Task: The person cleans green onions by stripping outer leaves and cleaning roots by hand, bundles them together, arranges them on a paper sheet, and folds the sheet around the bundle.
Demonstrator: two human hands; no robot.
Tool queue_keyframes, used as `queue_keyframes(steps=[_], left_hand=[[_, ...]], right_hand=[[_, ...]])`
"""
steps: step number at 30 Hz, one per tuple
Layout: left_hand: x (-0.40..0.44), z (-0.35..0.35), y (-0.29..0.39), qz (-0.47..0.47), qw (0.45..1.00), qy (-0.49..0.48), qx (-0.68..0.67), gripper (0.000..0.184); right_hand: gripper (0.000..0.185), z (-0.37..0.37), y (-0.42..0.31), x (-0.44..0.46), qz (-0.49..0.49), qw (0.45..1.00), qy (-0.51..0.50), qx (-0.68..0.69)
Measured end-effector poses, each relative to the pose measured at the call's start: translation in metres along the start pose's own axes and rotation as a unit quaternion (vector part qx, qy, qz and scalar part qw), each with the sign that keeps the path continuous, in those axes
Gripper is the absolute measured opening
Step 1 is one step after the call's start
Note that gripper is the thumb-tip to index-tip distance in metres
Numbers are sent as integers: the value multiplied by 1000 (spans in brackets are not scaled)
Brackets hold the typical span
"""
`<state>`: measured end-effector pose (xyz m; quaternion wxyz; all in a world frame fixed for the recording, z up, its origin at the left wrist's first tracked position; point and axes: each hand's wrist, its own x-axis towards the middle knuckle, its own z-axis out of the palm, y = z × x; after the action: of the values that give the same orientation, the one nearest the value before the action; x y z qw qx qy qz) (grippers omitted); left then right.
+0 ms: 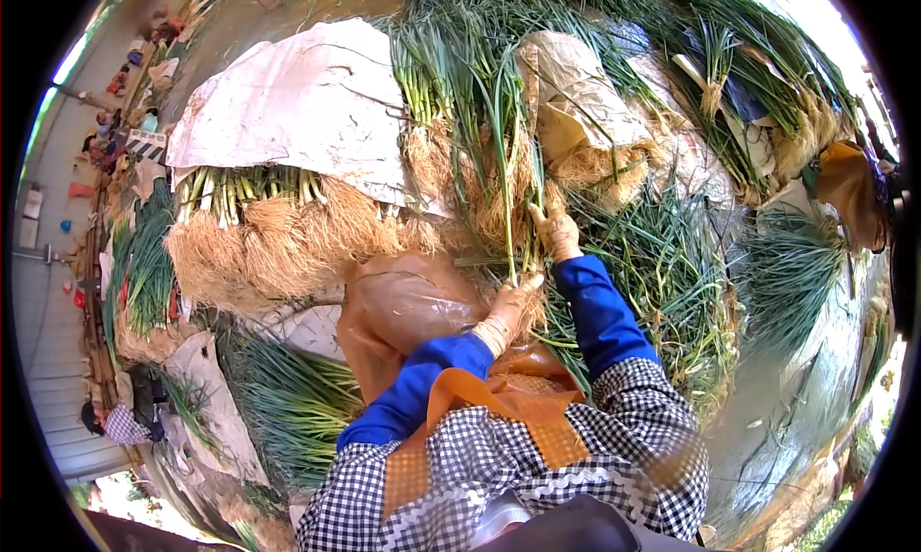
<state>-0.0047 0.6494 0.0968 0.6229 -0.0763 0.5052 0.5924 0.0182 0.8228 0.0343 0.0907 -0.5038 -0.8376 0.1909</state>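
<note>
My left hand (516, 301) is closed around the lower end of a few green onions (507, 192), whose long leaves point away from me. Just above and to its right, my right hand (554, 234) has its fingers closed on the stalks near the same green onions. Pale, stringy roots hang below my hands. A large row of green onions with bushy tan roots (273, 240) lies to the left, partly covered by a white sheet (297, 101). Loose green leaves (662, 283) are heaped to the right of my right hand.
A brown plastic apron (408, 303) covers my lap. A rolled tan sack (566, 101) lies ahead, with more green onions (787, 274) at the right and a bundle (288, 399) at lower left. Other people sit at far left; one (125, 422) wears a checked top.
</note>
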Motion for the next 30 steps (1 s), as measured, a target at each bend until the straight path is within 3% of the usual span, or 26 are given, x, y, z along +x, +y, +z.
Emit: queue_keyframes(steps=[2, 3, 4, 6, 7, 8, 9, 10, 11, 12, 13, 14, 15, 16, 17, 18, 19, 20, 22, 24, 25, 26, 27, 28, 30], left_hand=[[6, -3, -11, 43, 998, -31, -21, 22], [14, -2, -17, 107, 994, -33, 14, 19], [16, -8, -22, 111, 993, -20, 16, 13], [13, -8, -19, 68, 997, -6, -45, 12], [13, -12, -15, 40, 995, -44, -84, 13], [21, -24, -20, 34, 989, -86, -113, 14], [17, -19, -13, 28, 992, -69, -107, 15], [12, -15, -8, 20, 993, -49, -103, 15], [11, -16, -8, 33, 995, -20, -93, 17], [11, -17, -8, 30, 995, -20, -91, 17], [12, -16, -8, 32, 992, -46, -114, 18], [12, -15, -11, 32, 987, -73, -138, 18], [12, -16, -11, 32, 987, -92, -128, 21], [14, -14, -9, 33, 987, -95, -128, 21], [12, -13, -10, 37, 987, -95, -121, 22], [8, -12, -9, 42, 988, -94, -112, 24], [2, -7, -3, 37, 986, -110, -118, 27], [3, -7, -3, 28, 985, -116, -126, 29], [8, -11, -5, 1, 984, -129, -121, 28], [15, -21, -9, -1, 981, -139, -133, 25], [17, -29, -14, -22, 982, -141, -125, 24], [18, -30, -14, -43, 982, -145, -115, 23], [9, -17, -10, -29, 982, -144, -116, 22], [2, -3, -5, -29, 997, -51, -44, 25], [0, 11, -6, 24, 999, -41, -12, 30]], right_hand=[[41, -6, 6, -13, -65, 996, -6, -68], [37, -14, 1, -22, -43, 997, 63, -22], [35, -11, 7, -25, -54, 997, 49, -37], [29, -20, 15, -44, -169, 982, 42, -71], [11, -33, 21, -66, -271, 950, -21, -153], [10, -68, 14, -91, -396, 886, 54, -234], [18, -57, 33, -112, -447, 869, -65, -201], [24, -92, 34, -139, -499, 853, -112, -106], [27, -114, 36, -154, -256, 862, -427, 90], [33, -141, 41, -161, -169, 818, -539, 105], [37, -100, 105, -165, -161, 769, -608, 111], [35, -110, 97, -150, -116, 784, -600, -103], [34, -122, 86, -127, -66, 762, -564, -312], [33, -102, 96, -111, -69, 873, -464, -135], [33, -81, 106, -95, -114, 922, -368, 46], [39, -114, 42, -74, 157, 869, -284, 374], [50, -96, 27, -54, 148, 855, -235, 438], [52, -102, 1, -43, 93, 876, -188, 434], [45, -39, 9, -11, 93, 893, -156, 411], [38, -20, 6, -8, 119, 854, -80, 500], [35, -20, 20, -6, 75, 897, -62, 432], [47, 3, 34, -1, 81, 905, -24, 418], [45, -5, 28, -6, 75, 905, -13, 418], [43, -12, 21, -11, 72, 905, -1, 420], [40, -23, 18, -18, 86, 934, -23, 347]])
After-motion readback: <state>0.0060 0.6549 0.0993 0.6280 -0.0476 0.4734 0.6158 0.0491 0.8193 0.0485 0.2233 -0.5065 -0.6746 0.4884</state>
